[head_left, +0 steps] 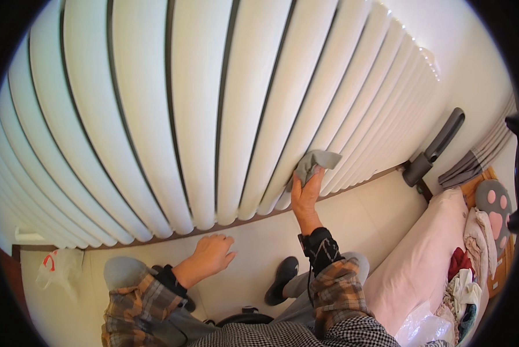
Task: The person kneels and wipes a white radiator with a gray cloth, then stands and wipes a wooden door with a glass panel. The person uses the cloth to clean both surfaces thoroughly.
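Head cam: R hand (pixel 307 194) pinches a soft, crumpled grey cloth (pixel 320 161) against a white radiator's (pixel 201 115) smooth, rounded tubes, right of ctr. L hand (pixel 210 255), fingers loosely curled and apart, hovers nearer, over pale floor tiles (pixel 360 228). Near right: creased pink fabric (pixel 421 254); near left: thin, crinkly plastic bag (pixel 63 270) w/ red mark.

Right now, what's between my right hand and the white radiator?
The grey cloth, gripped by your right hand, lies between it and the white radiator, as the head view shows.
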Tool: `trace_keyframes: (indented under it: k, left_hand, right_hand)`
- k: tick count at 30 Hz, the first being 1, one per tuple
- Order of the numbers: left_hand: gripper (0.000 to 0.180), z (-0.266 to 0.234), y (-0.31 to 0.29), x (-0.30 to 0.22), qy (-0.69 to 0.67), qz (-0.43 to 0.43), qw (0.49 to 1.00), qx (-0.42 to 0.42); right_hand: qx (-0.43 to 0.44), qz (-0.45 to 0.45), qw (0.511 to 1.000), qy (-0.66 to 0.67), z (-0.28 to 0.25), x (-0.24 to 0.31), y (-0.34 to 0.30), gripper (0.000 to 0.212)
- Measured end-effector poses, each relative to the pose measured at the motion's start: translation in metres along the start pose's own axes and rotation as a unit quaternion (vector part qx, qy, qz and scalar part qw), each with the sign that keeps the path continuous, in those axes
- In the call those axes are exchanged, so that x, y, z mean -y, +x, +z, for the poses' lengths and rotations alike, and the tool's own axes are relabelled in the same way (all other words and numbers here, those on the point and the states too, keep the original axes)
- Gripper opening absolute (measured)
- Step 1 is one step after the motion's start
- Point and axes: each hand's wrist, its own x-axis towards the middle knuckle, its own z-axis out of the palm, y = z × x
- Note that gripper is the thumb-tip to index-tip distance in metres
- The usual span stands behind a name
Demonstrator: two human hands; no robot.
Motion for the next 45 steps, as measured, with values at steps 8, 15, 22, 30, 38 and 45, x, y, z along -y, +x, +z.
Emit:
trace_keyframes:
  k: [8,15,22,30,38,45]
  left_hand:
    - [0.036,0.03,-0.007,0.018,0.104,0.021,0.98,0.167]
    - [0.041,0.023,0.0,0.011,0.101,0.061,0.983,0.14]
    - [0.044,0.018,-0.005,-0.005,0.056,0.085,0.98,0.172]
    - [0.048,0.038,0.018,0.0,0.147,0.111,0.961,0.208]
    - [0.046,0.045,0.019,0.009,0.099,0.111,0.965,0.215]
    - [0.054,0.038,0.015,0.03,0.073,0.071,0.956,0.275]
  right_hand:
    - [-0.172,-0.241,0.953,-0.059,-0.025,0.08,0.223,0.07]
    - [-0.191,-0.163,0.968,0.03,-0.02,0.051,0.189,0.055]
    - [-0.186,0.017,0.982,0.028,-0.039,-0.012,0.126,0.059]
    - [-0.206,-0.224,0.951,-0.058,-0.073,0.058,0.298,0.064]
    - [-0.267,0.043,0.962,0.049,-0.042,-0.044,0.144,0.049]
    - [-0.287,0.049,0.957,0.001,-0.087,-0.042,0.237,0.056]
